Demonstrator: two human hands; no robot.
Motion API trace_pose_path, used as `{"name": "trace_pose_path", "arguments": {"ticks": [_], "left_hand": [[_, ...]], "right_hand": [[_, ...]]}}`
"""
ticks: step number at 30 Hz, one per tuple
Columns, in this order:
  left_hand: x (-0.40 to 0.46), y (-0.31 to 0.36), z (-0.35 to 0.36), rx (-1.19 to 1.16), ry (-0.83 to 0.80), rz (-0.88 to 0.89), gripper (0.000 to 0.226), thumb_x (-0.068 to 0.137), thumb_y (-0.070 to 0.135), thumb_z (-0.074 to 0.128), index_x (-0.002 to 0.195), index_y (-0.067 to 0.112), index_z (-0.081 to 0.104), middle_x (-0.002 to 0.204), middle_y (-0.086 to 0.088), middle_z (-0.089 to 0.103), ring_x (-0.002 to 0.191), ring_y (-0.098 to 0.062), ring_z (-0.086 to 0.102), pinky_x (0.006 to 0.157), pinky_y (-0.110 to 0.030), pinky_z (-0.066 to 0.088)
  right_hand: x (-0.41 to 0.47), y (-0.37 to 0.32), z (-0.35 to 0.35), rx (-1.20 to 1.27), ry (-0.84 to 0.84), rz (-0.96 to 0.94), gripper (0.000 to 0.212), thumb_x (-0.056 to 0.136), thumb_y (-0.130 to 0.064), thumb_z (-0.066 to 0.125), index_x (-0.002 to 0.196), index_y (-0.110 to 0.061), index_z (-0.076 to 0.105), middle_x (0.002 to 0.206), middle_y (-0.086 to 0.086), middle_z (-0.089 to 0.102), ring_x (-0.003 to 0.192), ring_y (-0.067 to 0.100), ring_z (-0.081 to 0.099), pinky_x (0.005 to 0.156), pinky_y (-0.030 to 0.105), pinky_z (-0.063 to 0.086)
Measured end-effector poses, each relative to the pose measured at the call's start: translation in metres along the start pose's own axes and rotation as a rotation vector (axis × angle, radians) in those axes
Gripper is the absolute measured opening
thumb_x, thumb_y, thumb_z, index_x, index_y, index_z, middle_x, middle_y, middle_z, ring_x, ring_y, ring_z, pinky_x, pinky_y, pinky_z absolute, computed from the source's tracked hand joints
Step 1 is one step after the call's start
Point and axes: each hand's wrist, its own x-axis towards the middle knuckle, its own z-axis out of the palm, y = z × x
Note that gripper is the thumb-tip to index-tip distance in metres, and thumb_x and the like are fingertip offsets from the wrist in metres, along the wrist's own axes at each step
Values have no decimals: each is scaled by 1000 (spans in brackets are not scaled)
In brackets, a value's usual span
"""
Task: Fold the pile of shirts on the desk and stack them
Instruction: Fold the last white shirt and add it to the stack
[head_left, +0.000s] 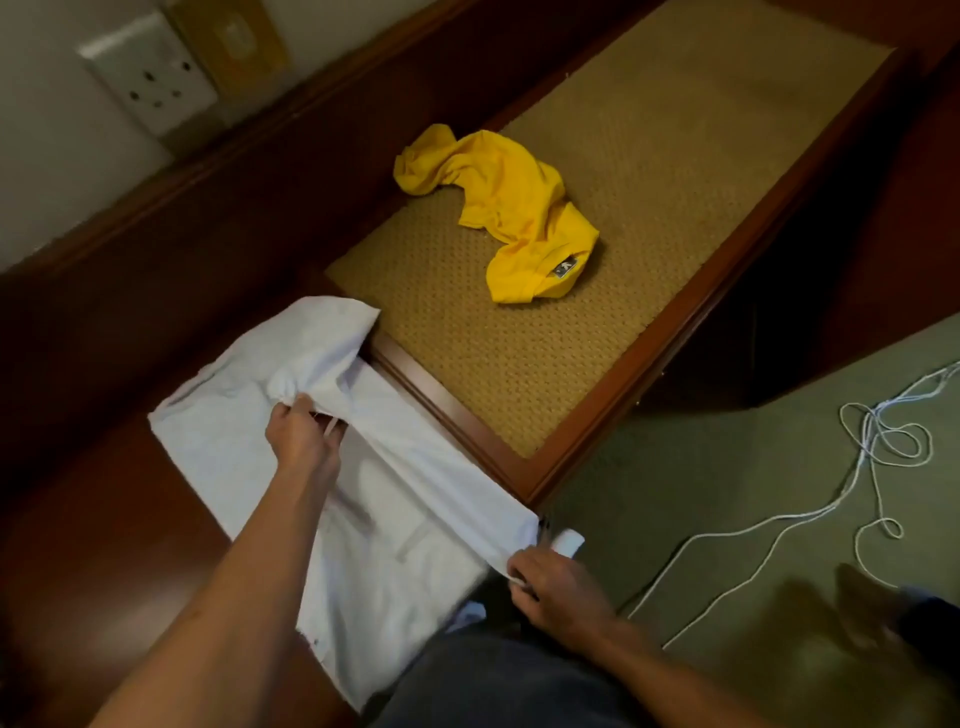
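Observation:
A white shirt (395, 519) lies spread over the dark wooden desk (130, 545), its near end hanging over the front edge. My left hand (301, 434) grips a fold of the white cloth near the shirt's upper part. At the desk's front edge my right hand (553, 584) pinches the shirt's lower right corner. A crumpled yellow shirt (506, 208) lies unfolded farther back on the woven tan surface (649, 156).
The woven tan surface has a raised reddish wooden frame (670, 332). A white cord (779, 519) loops over the green carpet at the right. A wall socket (150, 78) sits on the wall at the upper left. A small white object (569, 540) stands by my right hand.

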Motion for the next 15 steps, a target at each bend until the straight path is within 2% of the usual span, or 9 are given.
{"name": "trace_pose_path", "arguments": {"ticks": [3, 5, 7, 9, 11, 12, 13, 14, 15], "left_hand": [[1, 12, -44, -77, 22, -42, 20, 96, 3, 47, 108, 15, 59, 111, -10, 66, 94, -23, 66, 89, -44, 55], [3, 15, -69, -42, 59, -75, 21, 96, 2, 48, 112, 11, 58, 118, -14, 65, 93, -23, 66, 91, -43, 54], [2, 14, -88, 119, 105, -67, 30, 95, 4, 49, 124, 5, 54, 126, -17, 60, 93, -23, 64, 91, -38, 54], [-4, 10, -101, 440, 187, 27, 42, 95, 14, 53, 136, 8, 44, 132, -12, 53, 100, -25, 55, 89, -34, 49], [-15, 6, -110, 744, 198, 225, 47, 95, 15, 54, 139, 11, 39, 134, -12, 49, 112, -29, 53, 90, -35, 44], [-20, 1, -113, 868, 138, 361, 45, 94, 13, 54, 137, 11, 42, 135, -13, 49, 117, -33, 52, 92, -38, 43], [-24, -5, -115, 972, 42, 488, 41, 94, 11, 54, 134, 11, 46, 135, -14, 50, 119, -33, 51, 95, -39, 43], [-30, -11, -116, 1055, -74, 594, 36, 93, 10, 54, 129, 10, 51, 134, -12, 51, 121, -32, 50, 96, -38, 42], [-33, -19, -116, 1127, -191, 682, 31, 92, 7, 55, 123, 10, 57, 131, -11, 54, 121, -29, 50, 97, -37, 41]], "right_hand": [[-9, -29, 17, -14, -67, 28, 7, 80, -28, 50, 83, -23, 52, 77, -4, 60, 64, 15, 59, 50, 26, 43], [-12, -45, 23, 67, -164, 77, 12, 84, -26, 51, 91, -18, 56, 88, 0, 62, 75, 21, 60, 59, 30, 44], [-19, -54, 29, 161, -299, 159, 26, 84, -30, 54, 106, -18, 60, 105, -1, 62, 92, 18, 58, 73, 29, 45], [-27, -59, 31, 218, -335, 242, 33, 82, -34, 56, 110, -19, 63, 110, -2, 63, 96, 14, 58, 81, 29, 48], [-27, -63, 26, 268, -250, 342, 23, 85, -30, 58, 100, -16, 67, 99, 1, 67, 88, 11, 60, 79, 30, 51], [-25, -62, 22, 301, -165, 422, 13, 87, -24, 60, 95, -16, 67, 92, 0, 67, 82, 9, 61, 75, 26, 51], [-19, -61, 18, 340, -58, 522, 5, 89, -18, 62, 90, -18, 67, 86, -1, 67, 77, 7, 61, 71, 21, 50], [-12, -55, 14, 383, 69, 639, 7, 89, -13, 64, 87, -19, 65, 83, -3, 66, 76, 9, 62, 71, 22, 50], [-3, -49, 10, 438, 184, 757, 13, 87, -8, 65, 87, -20, 64, 83, -2, 67, 79, 13, 64, 75, 27, 52]]}}
